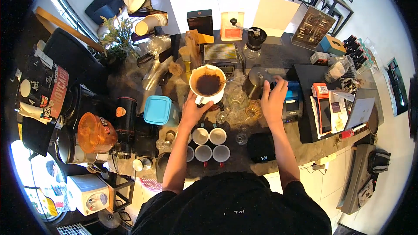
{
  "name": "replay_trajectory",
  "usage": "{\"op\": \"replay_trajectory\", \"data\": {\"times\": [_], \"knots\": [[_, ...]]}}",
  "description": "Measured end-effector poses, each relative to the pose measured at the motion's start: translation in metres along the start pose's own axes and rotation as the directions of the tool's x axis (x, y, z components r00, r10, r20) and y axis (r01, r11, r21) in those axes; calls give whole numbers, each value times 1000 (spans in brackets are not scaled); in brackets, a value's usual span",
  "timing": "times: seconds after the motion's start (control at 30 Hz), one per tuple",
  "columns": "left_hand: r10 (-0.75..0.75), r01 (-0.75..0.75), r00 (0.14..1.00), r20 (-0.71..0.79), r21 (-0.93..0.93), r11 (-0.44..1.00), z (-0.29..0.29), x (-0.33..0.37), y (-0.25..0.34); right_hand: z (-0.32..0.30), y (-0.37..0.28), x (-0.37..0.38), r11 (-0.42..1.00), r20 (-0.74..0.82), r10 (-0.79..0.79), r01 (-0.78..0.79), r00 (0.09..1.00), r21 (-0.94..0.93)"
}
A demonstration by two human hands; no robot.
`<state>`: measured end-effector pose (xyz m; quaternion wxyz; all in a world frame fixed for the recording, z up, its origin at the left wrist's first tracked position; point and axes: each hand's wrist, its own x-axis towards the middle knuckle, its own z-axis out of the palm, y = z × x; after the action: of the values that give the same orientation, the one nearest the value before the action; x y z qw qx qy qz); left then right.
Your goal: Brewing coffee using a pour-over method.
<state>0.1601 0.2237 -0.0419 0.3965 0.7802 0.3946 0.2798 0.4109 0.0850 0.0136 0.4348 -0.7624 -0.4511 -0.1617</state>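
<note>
My left hand [194, 109] is closed on a white coffee dripper [202, 99], its fingers at the lower side and handle. Inside the dripper, a paper filter [195, 77] holds dark wet coffee grounds [208, 84]. To the right, my right hand [274, 100] curls its thumb and fingers at the near right side of a dark metal pitcher [253, 82], where a dark handle seems to lie between them. Between my hands stand clear glass vessels [237, 99] and an amber-tinted glass [253, 109]. What sits directly under the dripper is mostly hidden.
Several cups [203, 152] stand near the front edge, beside a black digital scale [261, 147]. A blue-lidded container [157, 109] is left of my left forearm. A hand grinder [255, 41] stands behind the pitcher. Right of my right hand are a blue-black machine [292, 102] and a black stand [305, 126].
</note>
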Motion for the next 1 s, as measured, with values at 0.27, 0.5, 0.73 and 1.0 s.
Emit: {"op": "replay_trajectory", "data": {"times": [0.27, 0.5, 0.73, 1.0], "knots": [[-6, 6, 1000, 16, -5, 1000, 0, 0, 5, 13, -80, 24, 868, 442, -7, -214, 897, 449], [39, -39, 999, -1, 22, 999, -2, -2, 8, 25, -100, 31, 804, 461, -125, -182, 878, 566], [61, -61, 998, -24, -3, 998, -2, -3, 16, 42, -107, 36, 858, 449, -287, 18, 846, 513], [48, -47, 998, -37, 31, 998, -4, -5, 18, 35, -114, 48, 848, 364, -414, 208, 834, 488]]}}
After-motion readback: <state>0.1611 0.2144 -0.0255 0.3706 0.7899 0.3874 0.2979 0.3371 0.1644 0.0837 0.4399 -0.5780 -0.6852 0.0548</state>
